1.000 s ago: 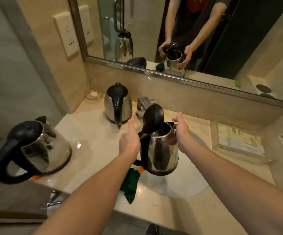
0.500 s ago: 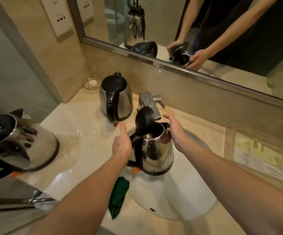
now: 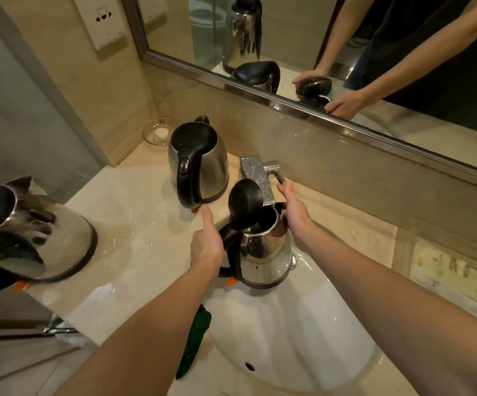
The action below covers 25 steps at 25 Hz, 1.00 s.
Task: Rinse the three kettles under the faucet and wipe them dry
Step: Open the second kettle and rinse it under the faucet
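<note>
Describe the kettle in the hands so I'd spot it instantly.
Find the white sink below the mirror. Over it, under the faucet, left hand and right hand hold a steel kettle. Only its black lid stands open; the back kettle and left kettle are shut.

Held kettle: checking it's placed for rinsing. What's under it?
The white sink basin lies below the kettle, which the left hand holds by its handle. The basin floor right beneath is covered.

No writing is legible. A printed card (image 3: 448, 271) at the right edge of the desk (image 3: 134, 230) carries greenish marks, too blurred to read.
</note>
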### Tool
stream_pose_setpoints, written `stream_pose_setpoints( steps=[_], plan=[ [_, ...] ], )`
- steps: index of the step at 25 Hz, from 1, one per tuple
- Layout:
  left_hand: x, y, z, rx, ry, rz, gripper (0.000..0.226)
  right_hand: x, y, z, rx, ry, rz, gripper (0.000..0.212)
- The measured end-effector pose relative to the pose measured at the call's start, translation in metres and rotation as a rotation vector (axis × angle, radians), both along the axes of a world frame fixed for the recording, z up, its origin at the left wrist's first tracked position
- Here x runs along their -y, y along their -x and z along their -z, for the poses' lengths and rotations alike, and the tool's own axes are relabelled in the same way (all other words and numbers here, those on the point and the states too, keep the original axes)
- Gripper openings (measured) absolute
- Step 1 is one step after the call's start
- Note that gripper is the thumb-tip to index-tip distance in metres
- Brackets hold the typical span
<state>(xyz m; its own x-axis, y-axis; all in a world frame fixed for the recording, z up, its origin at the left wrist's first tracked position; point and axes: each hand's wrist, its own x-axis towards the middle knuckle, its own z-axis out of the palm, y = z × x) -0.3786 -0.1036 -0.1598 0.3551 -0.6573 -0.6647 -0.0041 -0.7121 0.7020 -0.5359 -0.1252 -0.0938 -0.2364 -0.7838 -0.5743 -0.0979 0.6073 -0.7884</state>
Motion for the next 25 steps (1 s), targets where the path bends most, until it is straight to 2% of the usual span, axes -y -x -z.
stream_pose_setpoints(
  steps=[7,12,16,25],
  plan=[
    [0.003,0.002,0.005,0.033,-0.004,0.007,0.068,0.004,0.000,0.011,0.032,0.008,0.037,0.055],
    [0.005,0.004,0.008,0.034,0.009,0.022,0.087,0.013,0.006,0.028,0.029,0.045,0.059,0.057],
    [0.005,0.007,0.007,-0.003,0.002,0.006,0.081,0.016,0.010,0.037,0.022,0.067,0.060,0.056],
    [0.006,0.008,0.009,0.023,0.016,0.018,0.089,0.018,0.011,0.042,0.009,0.092,0.056,0.056]
  ],
)
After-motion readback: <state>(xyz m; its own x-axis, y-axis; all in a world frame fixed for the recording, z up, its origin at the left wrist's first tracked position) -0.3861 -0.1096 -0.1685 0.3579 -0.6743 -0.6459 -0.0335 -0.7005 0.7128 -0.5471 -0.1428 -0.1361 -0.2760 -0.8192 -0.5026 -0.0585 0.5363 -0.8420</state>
